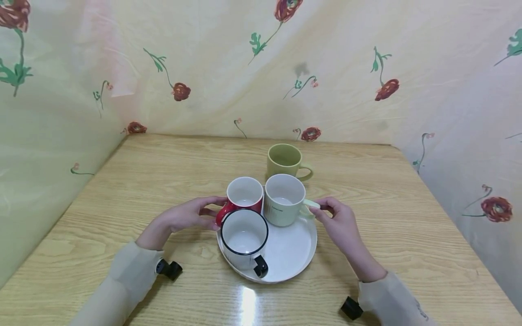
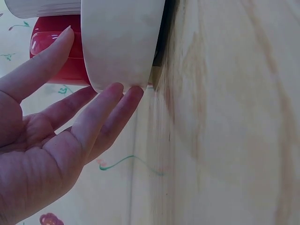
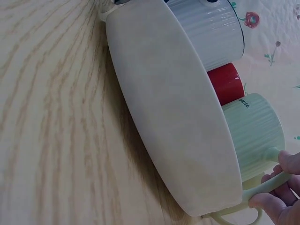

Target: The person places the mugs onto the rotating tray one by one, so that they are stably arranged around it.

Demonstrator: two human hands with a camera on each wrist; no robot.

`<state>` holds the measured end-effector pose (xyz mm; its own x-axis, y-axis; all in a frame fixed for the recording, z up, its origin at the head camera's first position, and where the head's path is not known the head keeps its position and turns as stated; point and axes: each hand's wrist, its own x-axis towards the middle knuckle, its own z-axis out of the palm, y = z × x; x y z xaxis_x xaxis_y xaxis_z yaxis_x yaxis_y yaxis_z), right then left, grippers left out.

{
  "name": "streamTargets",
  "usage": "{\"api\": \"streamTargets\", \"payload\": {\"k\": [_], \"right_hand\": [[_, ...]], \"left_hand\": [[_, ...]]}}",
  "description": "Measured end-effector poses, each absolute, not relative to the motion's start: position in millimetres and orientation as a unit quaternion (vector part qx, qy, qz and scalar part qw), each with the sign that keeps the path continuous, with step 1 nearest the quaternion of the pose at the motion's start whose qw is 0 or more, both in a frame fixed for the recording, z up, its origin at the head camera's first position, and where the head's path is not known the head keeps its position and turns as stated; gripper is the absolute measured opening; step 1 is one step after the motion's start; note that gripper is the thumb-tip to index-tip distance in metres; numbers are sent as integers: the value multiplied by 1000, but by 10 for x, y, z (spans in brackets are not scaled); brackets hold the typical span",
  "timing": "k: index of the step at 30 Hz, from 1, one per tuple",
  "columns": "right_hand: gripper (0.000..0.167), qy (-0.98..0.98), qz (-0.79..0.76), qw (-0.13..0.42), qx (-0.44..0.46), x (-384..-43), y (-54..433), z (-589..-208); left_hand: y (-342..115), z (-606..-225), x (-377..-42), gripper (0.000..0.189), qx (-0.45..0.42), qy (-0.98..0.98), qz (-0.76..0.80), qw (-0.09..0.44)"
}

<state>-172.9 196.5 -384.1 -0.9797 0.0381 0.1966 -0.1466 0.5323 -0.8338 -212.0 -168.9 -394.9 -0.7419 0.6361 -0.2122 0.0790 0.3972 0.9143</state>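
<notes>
From my feed, a wooden counter (image 1: 122, 194) meets flowered cloth (image 1: 228, 68). My right grip (image 1: 337, 222) pinches the pale green mug (image 1: 281, 213) by its handle, an olive mug (image 1: 284, 158) beyond. My left grip (image 1: 189, 213), fingers spread, touches the tray (image 1: 287, 253) between them; the black-rimmed mug (image 1: 244, 237) there partly blocks the red mug (image 1: 244, 195). Four mugs, one tray.

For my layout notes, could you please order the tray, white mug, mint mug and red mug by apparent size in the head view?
1. tray
2. white mug and mint mug, unranked: close in size, the former nearer the camera
3. red mug, partly hidden, with the narrowest rim
</notes>
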Motion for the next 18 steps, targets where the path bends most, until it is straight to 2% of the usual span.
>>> {"api": "streamTargets", "payload": {"k": [18], "right_hand": [[18, -865, 492, 86, 40, -1753, 1949, -3849]], "left_hand": [[-1675, -3939, -2120, 75, 229, 781, 509, 280]]}}
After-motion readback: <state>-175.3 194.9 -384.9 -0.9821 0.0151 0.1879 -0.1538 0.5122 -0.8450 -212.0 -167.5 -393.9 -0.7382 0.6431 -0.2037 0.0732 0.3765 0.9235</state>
